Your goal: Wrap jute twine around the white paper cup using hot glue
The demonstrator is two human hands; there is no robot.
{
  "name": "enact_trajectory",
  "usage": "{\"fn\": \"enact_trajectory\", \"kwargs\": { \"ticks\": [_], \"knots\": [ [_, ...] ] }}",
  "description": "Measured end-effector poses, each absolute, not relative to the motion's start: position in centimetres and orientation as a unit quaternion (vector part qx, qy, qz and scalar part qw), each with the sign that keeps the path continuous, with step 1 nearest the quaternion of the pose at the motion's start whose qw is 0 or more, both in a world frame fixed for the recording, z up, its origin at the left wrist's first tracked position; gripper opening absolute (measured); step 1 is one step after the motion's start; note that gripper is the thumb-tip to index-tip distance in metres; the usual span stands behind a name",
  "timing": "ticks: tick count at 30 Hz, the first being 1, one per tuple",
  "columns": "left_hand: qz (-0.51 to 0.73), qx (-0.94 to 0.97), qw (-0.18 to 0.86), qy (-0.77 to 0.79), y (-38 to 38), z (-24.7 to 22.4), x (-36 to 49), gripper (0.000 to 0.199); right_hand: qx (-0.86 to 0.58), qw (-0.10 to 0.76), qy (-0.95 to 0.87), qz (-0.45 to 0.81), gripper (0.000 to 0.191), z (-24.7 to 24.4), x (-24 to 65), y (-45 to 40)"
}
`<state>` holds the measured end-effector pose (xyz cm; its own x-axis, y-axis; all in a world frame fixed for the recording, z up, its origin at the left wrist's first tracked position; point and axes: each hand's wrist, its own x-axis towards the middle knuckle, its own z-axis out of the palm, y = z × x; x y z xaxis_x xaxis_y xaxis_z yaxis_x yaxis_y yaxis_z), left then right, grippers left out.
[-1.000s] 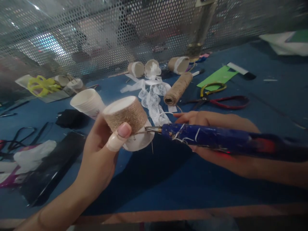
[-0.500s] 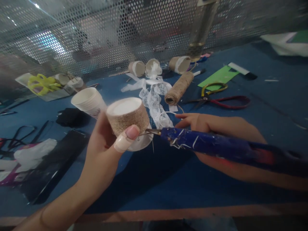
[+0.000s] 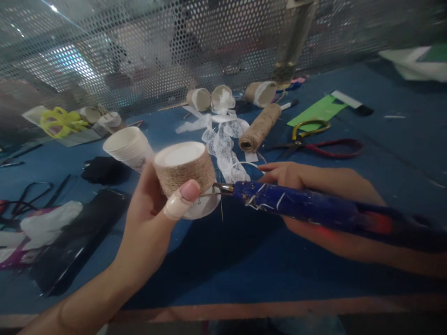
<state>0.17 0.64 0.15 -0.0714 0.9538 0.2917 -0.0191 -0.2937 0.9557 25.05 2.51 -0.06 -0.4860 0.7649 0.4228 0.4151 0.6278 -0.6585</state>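
Observation:
A white paper cup (image 3: pixel 188 172), partly wrapped in brown twine, is held tilted by my left hand (image 3: pixel 157 209), whose bandaged thumb presses on its side. My right hand (image 3: pixel 314 195) is wrapped round a blue glue gun (image 3: pixel 296 202) streaked with dried glue. The gun's metal nozzle touches or nearly touches the right side of the cup, near the twine's lower edge. A strand of twine runs between cup and nozzle. Just behind the hands lie a white lace strip (image 3: pixel 223 149) and a twine roll (image 3: pixel 260 128).
Stacked paper cups (image 3: pixel 127 146) stand behind my left hand. Scissors (image 3: pixel 314 144) and a green card (image 3: pixel 316 111) lie right. Three wrapped cups (image 3: pixel 199 99) sit by the mesh panel (image 3: pixel 146 56). Yellow scissors (image 3: pixel 63 122) and a black pouch (image 3: pixel 77 246) are left.
The glue gun's nozzle has shifted slightly up beside the cup, and my right hand has moved a little with it. My left thumb has shifted slightly left.

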Motion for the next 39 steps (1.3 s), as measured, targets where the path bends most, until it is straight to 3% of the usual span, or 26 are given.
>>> {"fn": "enact_trajectory", "kwargs": {
  "ticks": [11, 30, 39],
  "knots": [
    [0.597, 0.541, 0.411, 0.426, 0.65, -0.08, 0.31, 0.028, -0.347, 0.367, -0.831, 0.232, 0.023, -0.68, 24.91, 2.38],
    [0.598, 0.434, 0.518, 0.431, 0.50, 0.34, 0.35, 0.035, -0.395, 0.344, -0.817, 0.243, 0.009, -0.48, 25.11, 2.46],
    [0.594, 0.434, 0.517, 0.438, 0.43, -0.51, -0.15, 0.036, -0.342, 0.367, -0.836, 0.221, 0.022, -0.70, 24.74, 2.55]
  ]
}}
